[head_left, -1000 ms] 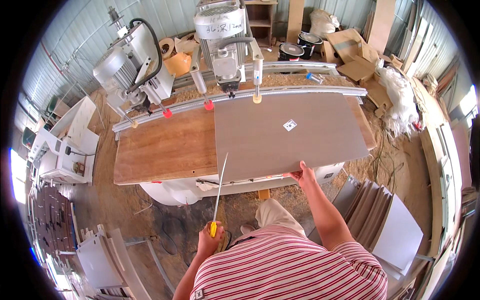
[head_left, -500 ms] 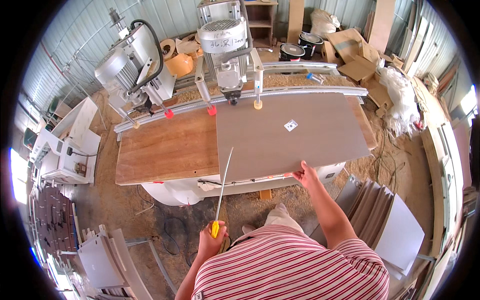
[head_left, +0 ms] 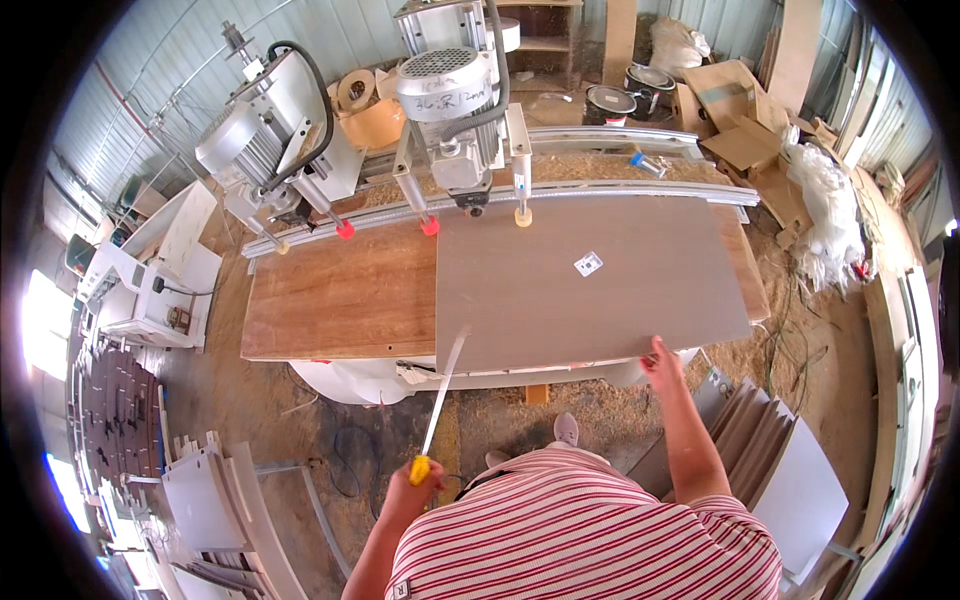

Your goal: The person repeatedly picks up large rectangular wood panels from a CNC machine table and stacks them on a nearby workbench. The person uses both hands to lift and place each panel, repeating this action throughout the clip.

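Observation:
My left hand [head_left: 408, 490] is wrapped round the yellow handle of a long screwdriver [head_left: 436, 416]. Its thin metal shaft points up and away, and the tip overlaps the near left corner of a flat grey-brown panel [head_left: 560, 310] in the view; whether it touches cannot be told. The panel lies on a wooden-topped machine table [head_left: 330, 300] and bears a small white label [head_left: 588, 263]. At the panel's front edge, toward its right end, my right hand [head_left: 663, 368] pinches the board, thumb on top and fingers partly hidden below.
Two motor-driven drill heads [head_left: 450, 120] stand over the table's back, with red- and yellow-tipped clamp rods [head_left: 430, 226] by a metal rail [head_left: 600, 190]. Stacked panels [head_left: 790, 480] lean at my right, more boards [head_left: 215, 500] at my left. Cables lie on the dusty floor.
My right hand has slid rightward along the panel's front edge. The screwdriver in my left hand has shifted slightly left and down. The whole view has turned a little.

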`<state>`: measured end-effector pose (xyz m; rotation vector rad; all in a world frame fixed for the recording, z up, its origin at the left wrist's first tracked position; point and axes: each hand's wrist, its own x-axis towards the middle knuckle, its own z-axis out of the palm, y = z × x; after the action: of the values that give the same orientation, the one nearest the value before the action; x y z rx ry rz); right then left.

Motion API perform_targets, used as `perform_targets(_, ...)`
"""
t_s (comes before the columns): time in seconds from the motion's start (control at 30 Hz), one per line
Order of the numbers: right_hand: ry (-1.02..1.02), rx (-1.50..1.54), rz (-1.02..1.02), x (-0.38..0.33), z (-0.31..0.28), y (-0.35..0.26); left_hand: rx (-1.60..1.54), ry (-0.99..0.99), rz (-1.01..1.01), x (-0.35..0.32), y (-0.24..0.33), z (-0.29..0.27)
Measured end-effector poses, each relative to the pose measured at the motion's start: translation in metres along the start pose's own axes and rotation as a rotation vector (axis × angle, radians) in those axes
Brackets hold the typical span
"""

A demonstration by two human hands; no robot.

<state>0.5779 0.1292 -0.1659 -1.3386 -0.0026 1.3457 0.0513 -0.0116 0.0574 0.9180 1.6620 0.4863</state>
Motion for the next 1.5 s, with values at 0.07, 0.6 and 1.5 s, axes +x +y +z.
perform_targets(0.07, 0.122, 0.011, -0.130, 0.007, -0.020, -0.030, -0.238, 0.042, -0.039, 0.003, -0.021, -0.014)
perform_targets(0.6, 0.256, -0.060, -0.201, 0.085, -0.153, -0.152, -0.756, 0.286, -0.100, -0.004, -0.005, 0.005)
perform_targets(1.5, 0.045, 0.149, 0.177, -0.018, 0.064, 0.027, -0.243, -0.055, 0.040, 0.012, -0.015, 0.007)
